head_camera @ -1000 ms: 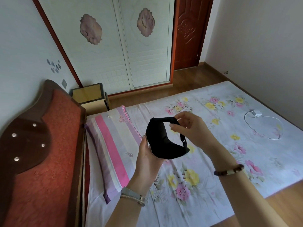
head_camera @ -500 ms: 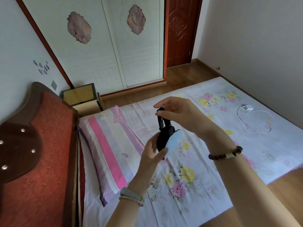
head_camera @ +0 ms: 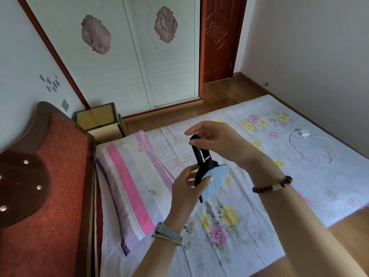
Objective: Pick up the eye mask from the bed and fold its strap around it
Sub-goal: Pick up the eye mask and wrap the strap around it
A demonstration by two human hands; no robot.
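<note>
The eye mask (head_camera: 214, 179) is black outside with a light blue inner face, and it is folded in half and held edge-on above the bed (head_camera: 249, 196). My left hand (head_camera: 186, 189) pinches the folded mask from the left, thumb on the blue side. Its black strap (head_camera: 197, 150) stands up as a taut loop. My right hand (head_camera: 217, 141) holds the top of that loop between thumb and fingers, above the mask.
A striped pink and purple pillow (head_camera: 127, 180) lies to the left by the red headboard (head_camera: 46, 188). A white charger with a looped cable (head_camera: 311, 146) rests on the floral sheet at right. A bedside cabinet (head_camera: 97, 120) stands beyond the pillow.
One second ago the mask was spread open with its black face toward me. It is now folded with the blue side showing, and my right hand has pulled the strap upward.
</note>
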